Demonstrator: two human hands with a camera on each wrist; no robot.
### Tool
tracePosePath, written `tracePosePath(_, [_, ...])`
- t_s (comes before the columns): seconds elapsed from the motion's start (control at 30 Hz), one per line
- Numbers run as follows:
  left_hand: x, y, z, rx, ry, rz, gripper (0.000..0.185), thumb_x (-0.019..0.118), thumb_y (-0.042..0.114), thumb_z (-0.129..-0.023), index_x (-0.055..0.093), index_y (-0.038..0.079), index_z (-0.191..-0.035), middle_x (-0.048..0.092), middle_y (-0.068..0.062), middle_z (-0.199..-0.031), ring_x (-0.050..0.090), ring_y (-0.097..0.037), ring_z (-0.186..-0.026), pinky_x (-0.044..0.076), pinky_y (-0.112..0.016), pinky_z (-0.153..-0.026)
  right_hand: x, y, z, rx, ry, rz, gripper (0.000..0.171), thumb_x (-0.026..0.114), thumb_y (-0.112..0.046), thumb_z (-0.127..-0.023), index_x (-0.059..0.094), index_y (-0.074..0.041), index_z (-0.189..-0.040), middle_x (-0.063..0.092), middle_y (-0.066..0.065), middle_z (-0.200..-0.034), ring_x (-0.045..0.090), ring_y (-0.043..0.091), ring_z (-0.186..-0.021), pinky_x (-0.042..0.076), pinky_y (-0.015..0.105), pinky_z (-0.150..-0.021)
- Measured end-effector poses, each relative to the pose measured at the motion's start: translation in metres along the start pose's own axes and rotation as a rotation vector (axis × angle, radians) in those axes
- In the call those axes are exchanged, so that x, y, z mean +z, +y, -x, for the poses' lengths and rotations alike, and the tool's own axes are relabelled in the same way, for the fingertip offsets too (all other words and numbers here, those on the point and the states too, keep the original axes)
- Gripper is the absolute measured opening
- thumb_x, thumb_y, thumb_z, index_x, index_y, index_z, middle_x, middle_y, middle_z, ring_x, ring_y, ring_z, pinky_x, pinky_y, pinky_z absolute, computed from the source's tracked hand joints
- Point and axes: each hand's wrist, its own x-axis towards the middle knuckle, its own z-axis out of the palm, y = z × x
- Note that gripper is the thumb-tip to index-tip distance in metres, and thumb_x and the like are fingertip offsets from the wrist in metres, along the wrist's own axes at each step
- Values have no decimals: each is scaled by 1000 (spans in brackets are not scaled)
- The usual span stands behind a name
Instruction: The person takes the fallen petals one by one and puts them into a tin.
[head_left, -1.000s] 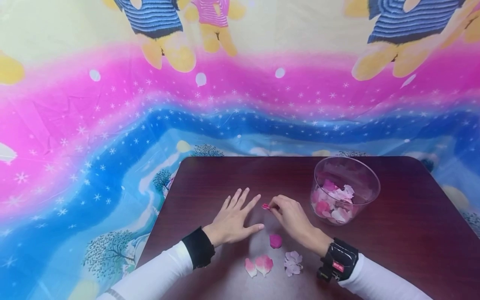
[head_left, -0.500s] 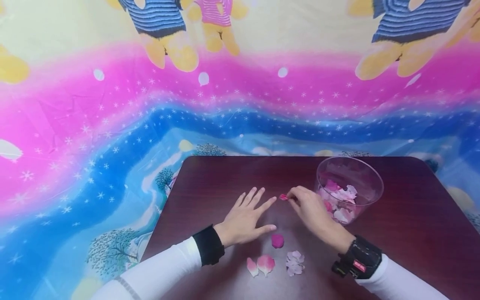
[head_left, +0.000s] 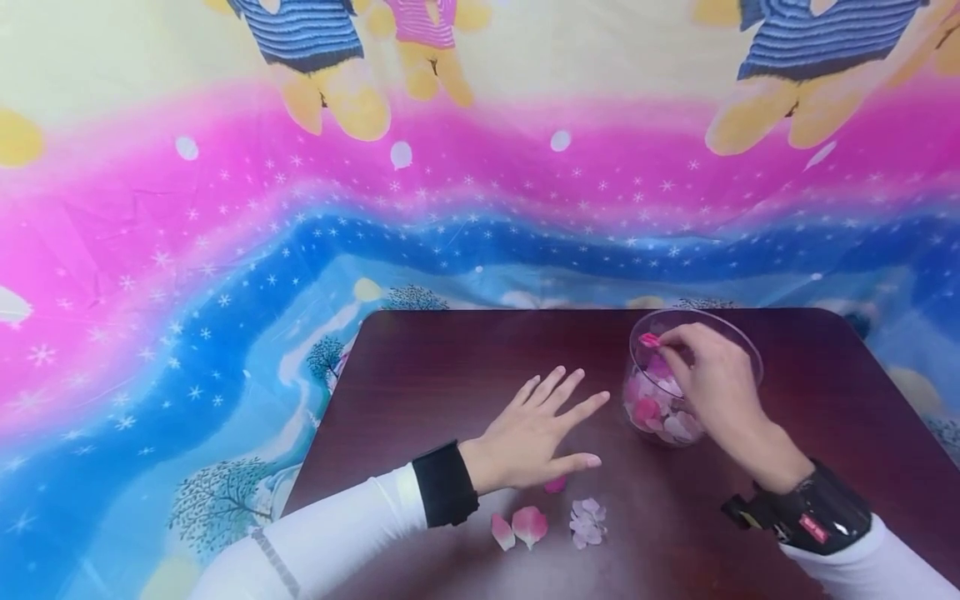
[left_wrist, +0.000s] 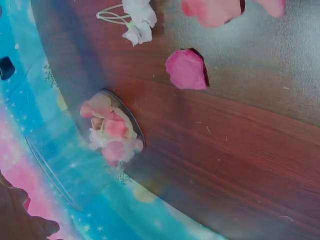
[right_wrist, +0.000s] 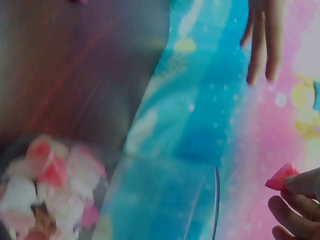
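Observation:
My right hand (head_left: 720,375) pinches a small red-pink petal (head_left: 649,340) between thumb and fingers, over the mouth of a clear round bowl (head_left: 697,312). The right wrist view shows the pinched petal (right_wrist: 282,177) beside the bowl's rim. Pink, white and magenta petals (head_left: 647,410) lie heaped in the bowl. My left hand (head_left: 525,433) is spread with straight fingers, holding nothing, left of the bowl. It partly covers a magenta petal (head_left: 555,485) in the head view; the left wrist view shows this magenta petal (left_wrist: 187,69) whole on the table.
Two pink-and-white petals (head_left: 530,526) and a pale lilac blossom cluster (head_left: 588,523) lie near the front of the dark wooden table (head_left: 450,358). Behind the table hangs a colourful printed cloth (head_left: 480,192).
My right hand has carried the pinched petal right and away from me, from over the table to over the bowl. My spread left hand has shifted right, now overlapping the magenta petal.

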Motion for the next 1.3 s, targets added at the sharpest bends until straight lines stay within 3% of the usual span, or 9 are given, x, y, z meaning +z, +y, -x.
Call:
tracePosePath(0.3, [2,-2,5,-14,-12,30,75,38,69,-99,9,40,-162,14,-3,-172,9,-27,-161,18,-53,-128,-15,35,-4,56,-35,107,10,75,0,-85,74,-4,-95,74,17,-88,67,33,-69,45,47,-56])
tracePosePath(0.37, [3,-4,6,-17,-12,37,74,37,68,-100,9,40,-162,13,-3,-172,8,-27,-161,18,-54,-128,-14,43,-3,53,-125,175,13,74,-8,-88,75,-3,-100,74,19,-95,69,37,-79,48,52,-63])
tracePosePath(0.43, [5,-6,6,-20,-10,45,74,37,67,-100,10,40,-163,12,-3,-173,9,-28,-161,18,-54,-127,-13,49,-1,69,-262,240,25,71,-21,-93,74,-3,-110,72,23,-111,67,42,-99,48,59,-79])
tracePosePath(0.53, [7,-8,8,-28,-6,44,73,37,67,-100,10,39,-163,12,-4,-172,10,-29,-160,19,-54,-127,-10,54,5,97,-463,292,54,61,-45,-98,66,-2,-129,56,30,-138,46,49,-132,29,71,-106])
tracePosePath(0.6, [8,-10,9,-37,-3,44,73,37,67,-100,11,39,-163,13,-5,-172,12,-30,-160,20,-54,-127,-9,54,8,131,-528,288,67,53,-56,-99,57,-2,-139,42,33,-148,32,52,-141,16,75,-112])
tracePosePath(0.7, [9,-13,12,-50,-1,41,73,36,68,-100,10,40,-162,13,-5,-172,11,-29,-160,20,-54,-127,-7,49,12,124,-526,262,73,49,-61,-99,50,-4,-145,33,34,-154,23,53,-144,8,76,-115])
tracePosePath(0.93, [16,-29,17,-76,7,-17,74,39,68,-100,13,38,-163,16,-6,-172,12,-29,-160,21,-54,-127,6,16,25,-11,-448,216,70,62,-55,-94,50,-10,-147,39,29,-155,29,53,-144,10,74,-117])
tracePosePath(1.3, [35,-59,40,-135,17,-105,76,40,69,-99,17,36,-163,17,-8,-171,15,-31,-159,21,-55,-127,53,-20,71,-153,-468,152,74,67,-58,-89,51,-18,-149,35,22,-161,25,45,-151,8,66,-123])
